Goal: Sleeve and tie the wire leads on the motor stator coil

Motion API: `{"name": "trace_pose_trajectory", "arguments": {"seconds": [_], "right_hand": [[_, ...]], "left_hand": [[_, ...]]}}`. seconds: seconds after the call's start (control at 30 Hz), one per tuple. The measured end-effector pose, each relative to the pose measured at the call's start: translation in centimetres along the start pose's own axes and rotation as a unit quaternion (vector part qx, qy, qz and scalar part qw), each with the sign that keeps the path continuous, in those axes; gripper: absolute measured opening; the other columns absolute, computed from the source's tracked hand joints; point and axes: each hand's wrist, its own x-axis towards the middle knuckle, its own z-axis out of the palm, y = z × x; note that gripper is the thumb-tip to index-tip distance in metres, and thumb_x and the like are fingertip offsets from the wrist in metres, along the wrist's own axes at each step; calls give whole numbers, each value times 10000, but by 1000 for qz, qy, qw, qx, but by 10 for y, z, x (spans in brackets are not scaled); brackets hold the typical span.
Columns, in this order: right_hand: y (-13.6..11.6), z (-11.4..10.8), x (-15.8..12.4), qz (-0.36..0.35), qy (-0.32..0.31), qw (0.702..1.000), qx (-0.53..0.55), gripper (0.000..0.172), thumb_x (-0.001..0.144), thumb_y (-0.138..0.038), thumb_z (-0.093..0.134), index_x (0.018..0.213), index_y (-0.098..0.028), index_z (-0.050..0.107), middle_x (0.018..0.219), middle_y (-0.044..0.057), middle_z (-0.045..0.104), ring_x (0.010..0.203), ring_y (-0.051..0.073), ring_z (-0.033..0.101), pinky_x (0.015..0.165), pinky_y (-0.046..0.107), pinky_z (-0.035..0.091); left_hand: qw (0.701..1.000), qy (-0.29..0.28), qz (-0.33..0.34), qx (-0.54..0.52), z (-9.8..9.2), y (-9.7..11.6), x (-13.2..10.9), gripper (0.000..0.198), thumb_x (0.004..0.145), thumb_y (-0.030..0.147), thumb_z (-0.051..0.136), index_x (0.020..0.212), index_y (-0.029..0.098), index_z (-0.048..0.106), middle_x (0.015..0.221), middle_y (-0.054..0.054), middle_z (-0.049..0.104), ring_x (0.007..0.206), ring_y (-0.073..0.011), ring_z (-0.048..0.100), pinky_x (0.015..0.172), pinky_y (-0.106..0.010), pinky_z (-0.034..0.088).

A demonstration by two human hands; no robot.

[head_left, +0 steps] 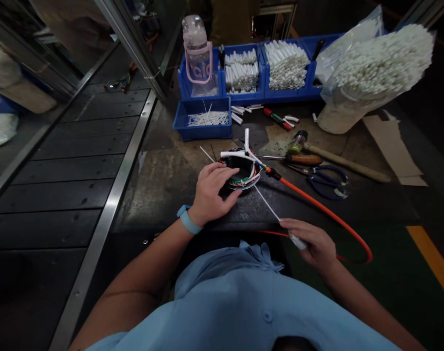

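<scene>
Blue tray [202, 133] of white ties [210, 118], blue bins [264, 99] of white tubes [285, 67], wired ring [242, 184] on dark bench [163, 195] under left hand [214, 191], thumb and fingers parted, right hand [313, 241] pinching white strip [267, 203].

Light is dim, with glare streaking the metal rail [113, 200].

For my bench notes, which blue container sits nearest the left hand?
The small blue tray of thin white strips: it stands alone, nearest the left hand, while the row of blue bins lies behind it.
</scene>
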Motion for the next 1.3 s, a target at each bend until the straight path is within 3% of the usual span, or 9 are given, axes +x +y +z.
{"name": "trace_pose_trajectory", "arguments": {"seconds": [0.23,0.33,0.43,0.53,0.67,0.87,1.03,1.2,1.3], "right_hand": [[23,20,53,-18,-12,999,-40,317,793,-60,490,1037,-250,562,1134,76,650,1050,201,614,849,394,535],[33,37,85,67,45,997,-15,180,801,-119,530,922,-231,602,958,47,694,906,181,654,809,356,534],[34,47,103,175,115,974,84,100,749,-219,640,841,-222,603,775,-3,678,719,154,649,695,303,548],[29,50,105,231,146,943,191,199,671,-268,718,805,-217,580,731,-28,664,667,137,642,656,277,554],[24,50,102,268,154,910,276,261,657,-314,744,802,-214,552,802,-11,685,734,150,668,744,325,564],[28,53,103,245,180,929,213,245,631,-315,758,749,-211,571,711,-32,642,650,122,630,658,270,557],[29,54,102,257,170,922,235,244,652,-344,741,765,-214,568,782,-5,665,711,154,645,712,326,557],[29,53,103,245,189,934,179,224,627,-311,751,726,-209,578,704,-27,629,650,127,607,650,270,538],[29,53,102,251,179,926,219,214,640,-296,743,749,-212,580,749,-16,649,674,139,629,688,298,546]], "left_hand": [[992,-78,-30,93,10,13,19,401,787,546,558,896,179,677,860,-93,647,1024,-306,462,933,-529,294],[996,-36,-50,59,19,18,28,266,867,411,510,933,222,685,890,-57,674,1005,-260,478,894,-481,320],[999,-30,17,-9,21,18,35,223,889,230,476,974,239,682,948,-24,683,929,-181,536,826,-359,390],[990,-83,116,8,15,13,45,256,879,160,450,965,224,683,937,-20,681,841,-148,568,738,-290,414],[978,-110,151,95,3,6,55,245,896,191,442,922,216,685,898,-27,675,836,-161,572,712,-290,403],[961,-127,223,102,3,10,55,296,928,184,378,973,226,668,903,-25,669,839,-150,574,736,-283,407],[968,-116,195,110,4,8,57,290,933,237,389,917,208,677,887,-36,663,838,-152,580,715,-274,413],[955,-136,247,88,5,7,57,297,932,181,373,1017,229,653,905,-20,669,855,-148,588,737,-275,420],[967,-125,211,75,6,3,58,273,925,206,398,946,209,670,922,-28,670,865,-149,593,745,-267,431]]}}
